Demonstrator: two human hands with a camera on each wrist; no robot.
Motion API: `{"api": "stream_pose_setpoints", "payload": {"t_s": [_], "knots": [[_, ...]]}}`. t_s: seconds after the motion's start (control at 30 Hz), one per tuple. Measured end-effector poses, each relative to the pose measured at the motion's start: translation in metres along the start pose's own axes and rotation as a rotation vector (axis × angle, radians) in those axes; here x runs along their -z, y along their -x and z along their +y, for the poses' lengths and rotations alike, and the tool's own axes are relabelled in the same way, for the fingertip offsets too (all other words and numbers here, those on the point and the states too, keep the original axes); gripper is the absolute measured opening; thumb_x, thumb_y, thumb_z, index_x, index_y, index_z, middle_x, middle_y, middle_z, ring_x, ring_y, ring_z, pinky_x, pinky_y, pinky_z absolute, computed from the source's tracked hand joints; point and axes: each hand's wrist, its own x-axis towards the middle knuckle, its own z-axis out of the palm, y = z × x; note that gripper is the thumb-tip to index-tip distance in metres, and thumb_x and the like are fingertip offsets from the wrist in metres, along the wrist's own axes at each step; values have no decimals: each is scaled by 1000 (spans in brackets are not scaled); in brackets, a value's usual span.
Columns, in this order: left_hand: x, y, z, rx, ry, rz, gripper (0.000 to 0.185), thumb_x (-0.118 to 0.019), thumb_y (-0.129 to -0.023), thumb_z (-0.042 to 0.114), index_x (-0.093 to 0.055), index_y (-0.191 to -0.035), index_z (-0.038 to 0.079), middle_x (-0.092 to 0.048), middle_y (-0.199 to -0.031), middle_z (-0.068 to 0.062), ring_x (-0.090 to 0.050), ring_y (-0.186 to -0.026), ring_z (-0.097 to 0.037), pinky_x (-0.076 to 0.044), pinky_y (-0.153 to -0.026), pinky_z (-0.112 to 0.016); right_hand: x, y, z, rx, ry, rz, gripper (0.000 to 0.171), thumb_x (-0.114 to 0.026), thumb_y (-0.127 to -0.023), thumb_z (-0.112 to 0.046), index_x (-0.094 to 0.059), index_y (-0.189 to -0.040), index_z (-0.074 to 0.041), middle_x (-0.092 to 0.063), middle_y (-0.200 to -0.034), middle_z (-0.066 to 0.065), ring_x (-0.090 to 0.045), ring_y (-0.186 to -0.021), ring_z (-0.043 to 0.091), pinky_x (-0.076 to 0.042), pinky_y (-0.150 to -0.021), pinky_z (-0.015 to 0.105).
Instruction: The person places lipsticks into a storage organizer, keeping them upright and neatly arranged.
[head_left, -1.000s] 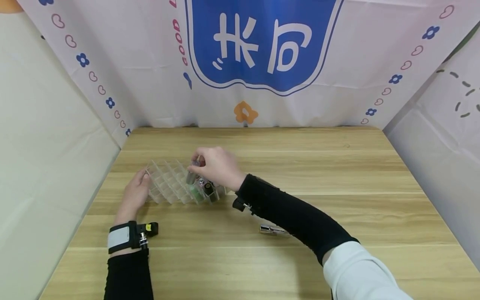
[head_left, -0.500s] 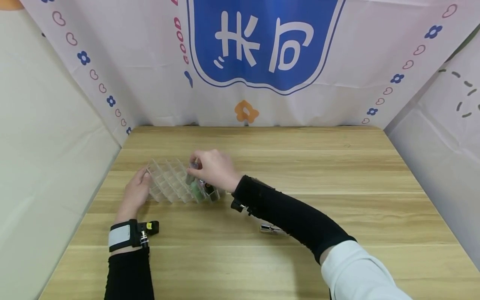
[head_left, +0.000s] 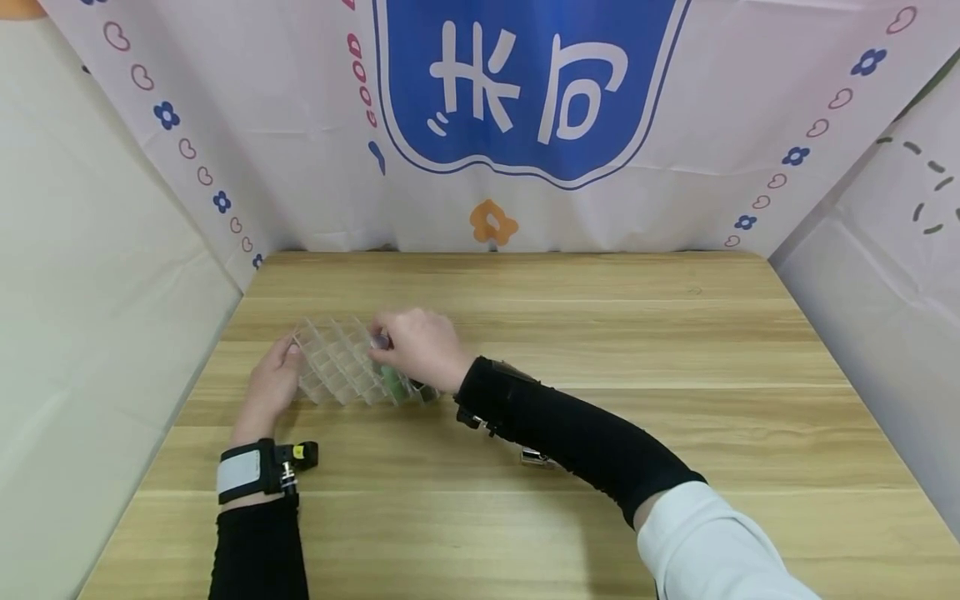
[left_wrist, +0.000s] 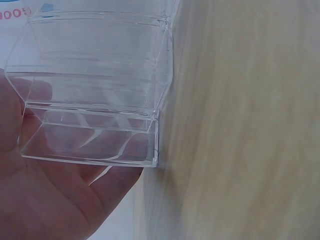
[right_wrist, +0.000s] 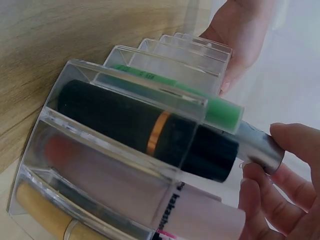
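Observation:
A clear lipstick organizer (head_left: pixel 330 367) with diamond-shaped compartments stands on the table. My left hand (head_left: pixel 272 385) holds its left end, thumb on the near side and fingers behind the clear wall (left_wrist: pixel 95 90). Over the filled right part, my right hand (head_left: pixel 423 346) pinches a silver-topped lipstick tube (right_wrist: pixel 262 150) by its upper end; its lower part is hidden behind other tubes. Beside it stand a green tube (right_wrist: pixel 225 112), a black tube with a copper band (right_wrist: pixel 120 117), a pale pink tube (right_wrist: pixel 210 210) and a gold tube (right_wrist: pixel 42 205).
A shiny silver tube (head_left: pixel 534 456) lies on the wooden table (head_left: pixel 675 375), partly covered by the right forearm. A printed cloth (head_left: pixel 300 167) hangs behind the table, with pale cloth walls at both sides.
My right hand has moved down and slightly left with the silver-topped tube, which now sits lower in the organizer. The left hand keeps its hold on the organizer's end.

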Motion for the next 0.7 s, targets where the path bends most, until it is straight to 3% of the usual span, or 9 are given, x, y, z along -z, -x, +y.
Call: {"api": "stream_pose_setpoints", "payload": {"t_s": [0.2,0.7], "knots": [[0,-1,-1,11,5,5,61,-13,-106,45,-12,-159,14,-17,-163,-22,-16,-148,-51,-17,-114,-72,-3,-1,-2,5,27,-14,19,-66,-93,-41,-67,-99,-23,-67,-81,-13,-55,-56,0,-35,-39,14],[0,-1,-2,3,11,10,61,-15,-106,46,-14,-159,15,-20,-162,-22,-18,-147,-51,-18,-113,-73,-12,-2,-8,14,97,-34,19,-65,-94,-40,-71,-99,-23,-72,-87,-12,-60,-65,-2,-40,-43,12]]}}
